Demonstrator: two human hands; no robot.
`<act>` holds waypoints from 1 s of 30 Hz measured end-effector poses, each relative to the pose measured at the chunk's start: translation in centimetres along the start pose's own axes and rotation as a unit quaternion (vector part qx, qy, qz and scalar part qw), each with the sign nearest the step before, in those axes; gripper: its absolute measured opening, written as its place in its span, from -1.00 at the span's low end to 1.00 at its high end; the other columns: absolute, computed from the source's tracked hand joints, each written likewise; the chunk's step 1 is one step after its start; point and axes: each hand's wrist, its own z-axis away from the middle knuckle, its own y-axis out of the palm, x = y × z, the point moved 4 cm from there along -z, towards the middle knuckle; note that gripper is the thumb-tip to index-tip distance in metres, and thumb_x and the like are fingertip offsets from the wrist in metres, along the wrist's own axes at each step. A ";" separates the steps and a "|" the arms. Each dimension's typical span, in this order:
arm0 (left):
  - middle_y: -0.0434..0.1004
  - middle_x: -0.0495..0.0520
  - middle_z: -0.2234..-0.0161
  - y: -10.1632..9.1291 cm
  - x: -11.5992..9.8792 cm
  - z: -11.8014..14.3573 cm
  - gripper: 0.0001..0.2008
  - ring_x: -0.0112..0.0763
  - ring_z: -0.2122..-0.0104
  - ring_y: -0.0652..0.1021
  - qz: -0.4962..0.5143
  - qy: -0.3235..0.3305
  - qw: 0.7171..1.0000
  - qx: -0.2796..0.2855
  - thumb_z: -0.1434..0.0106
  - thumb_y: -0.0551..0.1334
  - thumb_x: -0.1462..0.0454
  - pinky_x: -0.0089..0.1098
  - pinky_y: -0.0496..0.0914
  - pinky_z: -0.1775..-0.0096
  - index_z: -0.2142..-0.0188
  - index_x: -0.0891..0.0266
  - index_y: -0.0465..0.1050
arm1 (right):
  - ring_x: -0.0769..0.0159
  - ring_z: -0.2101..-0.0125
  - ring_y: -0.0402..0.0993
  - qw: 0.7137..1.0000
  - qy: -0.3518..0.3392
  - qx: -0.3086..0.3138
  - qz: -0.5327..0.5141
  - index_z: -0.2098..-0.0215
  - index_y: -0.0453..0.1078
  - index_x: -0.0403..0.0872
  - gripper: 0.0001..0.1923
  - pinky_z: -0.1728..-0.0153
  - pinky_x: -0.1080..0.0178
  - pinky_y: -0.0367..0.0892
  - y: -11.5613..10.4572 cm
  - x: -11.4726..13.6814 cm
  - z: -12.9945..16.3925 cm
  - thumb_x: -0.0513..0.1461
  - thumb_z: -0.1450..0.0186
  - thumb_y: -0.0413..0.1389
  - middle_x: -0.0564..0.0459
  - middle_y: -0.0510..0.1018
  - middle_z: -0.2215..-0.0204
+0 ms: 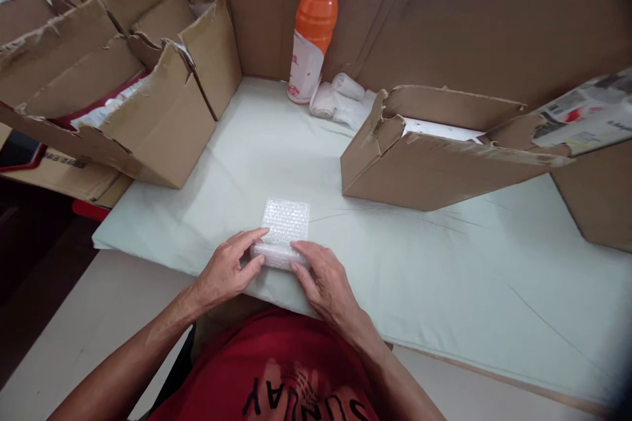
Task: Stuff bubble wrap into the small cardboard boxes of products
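Observation:
A small sheet of bubble wrap (286,219) lies on the pale green sheet (444,263) near the table's front edge. Its near end is rolled up into a short tube (275,254). My left hand (228,270) grips the roll's left end with thumb and fingers. My right hand (323,279) presses on the right end of the roll, fingers on top. Whatever is inside the roll is hidden by the wrap.
An open cardboard box (424,168) with white contents stands right of centre. More torn cardboard boxes (148,99) crowd the back left. An orange bottle (313,26) and white rolled packets (340,99) stand against the cardboard back wall. Another box (597,164) sits at the far right.

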 end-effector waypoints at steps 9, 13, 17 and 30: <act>0.54 0.04 0.26 -0.2 1.2 -3.0 -0.61 -0.44 0.43 0.46 -0.059 -0.051 0.994 -0.075 -0.30 0.18 0.20 -0.40 0.43 0.34 -0.09 0.23 0.45 | -0.05 -0.11 0.37 0.984 -0.072 0.048 0.155 -0.14 0.37 -0.09 -0.62 0.01 -0.03 0.31 1.1 0.7 -1.5 -0.31 -0.36 0.13 -0.21 0.48 -0.16; 0.50 0.14 0.10 -0.7 1.6 -1.7 -0.47 -0.41 0.32 0.53 0.070 -0.137 0.982 -0.106 -0.30 0.22 0.11 -0.39 0.47 0.31 -0.22 0.24 0.29 | 0.06 0.04 0.49 0.985 -0.064 0.032 0.154 -0.08 0.41 -0.07 -0.69 0.13 0.06 0.34 1.7 -0.2 -2.9 -0.36 -0.40 0.06 -0.13 0.59 -0.03; 0.48 0.24 -0.02 0.4 1.7 0.3 -0.33 -0.26 0.06 0.59 0.296 -0.222 0.921 -0.119 -0.29 0.21 0.13 -0.23 0.54 0.07 -0.32 0.26 0.06 | 0.15 0.16 0.55 0.998 -0.013 -0.022 0.062 -0.07 0.43 -0.05 -0.70 0.18 0.10 0.39 1.0 -0.5 -2.8 -0.35 -0.42 0.02 -0.07 0.65 0.09; 0.52 0.22 -0.07 3.9 -3.2 -0.1 -0.18 -0.25 0.02 0.58 0.373 -0.212 0.902 -0.045 -0.26 0.22 0.24 -0.27 0.46 -0.04 -0.42 0.28 -0.12 | 0.13 0.05 0.56 0.983 0.128 -0.009 -0.135 -0.02 0.47 -0.02 -0.74 0.00 0.10 0.44 -0.8 -1.0 1.0 -0.18 -0.40 0.08 -0.05 0.64 0.06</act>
